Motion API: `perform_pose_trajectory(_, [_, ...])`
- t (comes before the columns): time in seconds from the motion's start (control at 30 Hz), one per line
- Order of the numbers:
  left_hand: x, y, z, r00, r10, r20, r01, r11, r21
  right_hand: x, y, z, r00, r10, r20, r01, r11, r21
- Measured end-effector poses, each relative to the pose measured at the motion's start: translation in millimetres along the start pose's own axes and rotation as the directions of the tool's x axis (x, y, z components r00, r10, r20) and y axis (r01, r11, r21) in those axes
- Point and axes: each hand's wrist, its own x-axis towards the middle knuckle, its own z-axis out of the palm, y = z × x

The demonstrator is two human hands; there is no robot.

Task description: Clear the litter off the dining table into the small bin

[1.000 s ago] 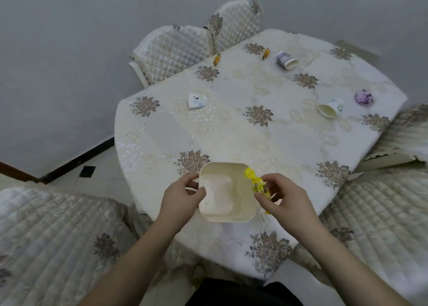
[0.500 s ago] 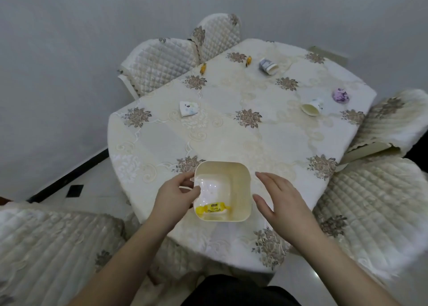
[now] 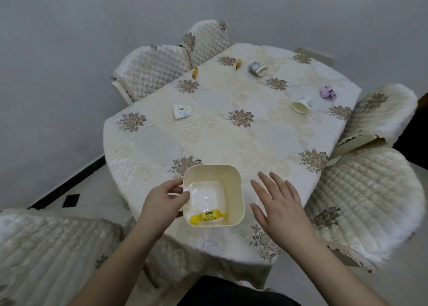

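Cream plastic square bin [image 3: 234, 178] at the counter's [image 3: 231, 143] near edge, a yellow sweet wrapper [image 3: 207, 217] inside. Left hand [image 3: 165, 200] pinching the rim; right hand [image 3: 276, 203] spread, empty (wrapper held a second ago). Farther off: tipped paper cups [image 3: 300, 105], purple crumpled scrap [image 3: 328, 93], flattened cup [image 3: 182, 111].

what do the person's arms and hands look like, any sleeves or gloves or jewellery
Both forearms are bare as far as the frame shows, with no sleeve in view. The left hand and right hand wear no gloves. No ring, watch or bracelet shows on either.
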Motion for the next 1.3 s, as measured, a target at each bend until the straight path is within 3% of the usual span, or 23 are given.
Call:
perform_pose_trajectory(0.27, [-32.4, 10.6, 18.7, 0.992, 0.046, -0.120, -0.036, 0.996, 0.082, -13.1, 21.3, -0.4, 0.996, -0.087, -0.036, 0.087, 0.996, -0.013])
perform_pose_trajectory(0.63, [-139.2, -31.9, 41.0, 0.912, -0.095, -0.398, 0.048, 0.991, -0.127, -22.3, 50.3, -7.8, 0.945, -0.328, 0.001, 0.326, 0.940, 0.104])
perform_pose_trajectory(0.87, [-236.4, -64.5, 19.7, 0.755, -0.232, -0.614, 0.069, 0.958, -0.278, -47.8, -10.9, 2.3, 0.826, -0.546, 0.138, 0.512, 0.830, 0.220])
perform_pose_trajectory(1.3, [-397.3, -125.2, -21.2, 0.510, -0.328, -0.795, 0.034, 0.932, -0.362, -139.5, -142.1, 5.0, 0.548, -0.837, 0.010, 0.818, 0.538, 0.201])
